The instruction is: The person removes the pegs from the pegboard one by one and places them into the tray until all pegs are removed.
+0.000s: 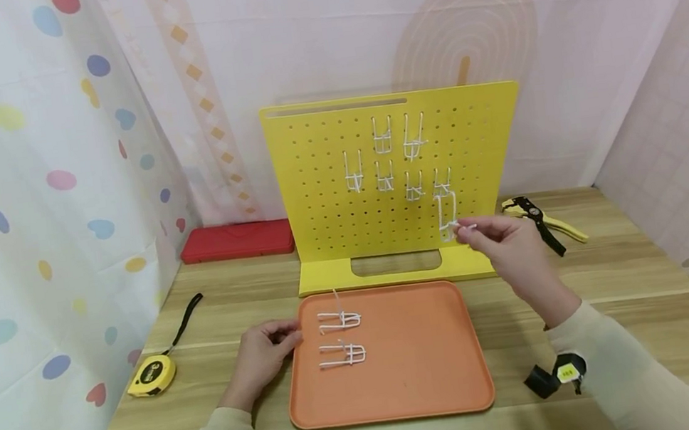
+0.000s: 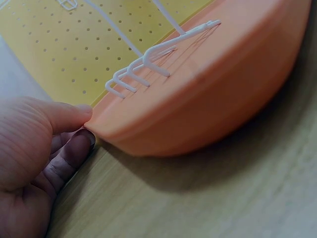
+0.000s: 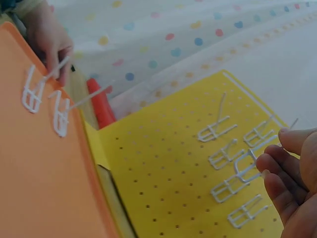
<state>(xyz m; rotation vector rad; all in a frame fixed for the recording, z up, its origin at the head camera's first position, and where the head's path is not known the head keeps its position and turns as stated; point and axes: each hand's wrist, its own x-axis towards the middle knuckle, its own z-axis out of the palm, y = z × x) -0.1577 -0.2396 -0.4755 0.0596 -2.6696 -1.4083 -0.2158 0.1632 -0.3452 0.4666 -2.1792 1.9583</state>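
Note:
My right hand (image 1: 517,255) pinches a white wire pegboard hook (image 1: 440,216) between thumb and fingers, in front of the lower right of a yellow pegboard (image 1: 327,228). Several similar hooks (image 1: 386,182) hang on the board, one just above the held hook. In the right wrist view, the held hook (image 3: 237,163) overlaps those behind it. My left hand (image 1: 260,360) grips the left rim of an orange tray (image 1: 416,378), thumb on top, as the left wrist view shows. Two more white hooks (image 1: 356,353) lie at the tray's left side, each with a prong pointing up.
A red case (image 1: 236,241) lies left of the pegboard. Yellow-and-black pliers (image 1: 538,216) lie right of it. At the table's left edge sits a yellow tape measure (image 1: 153,375) with a black strap. Patterned curtains (image 1: 323,38) surround the wooden table.

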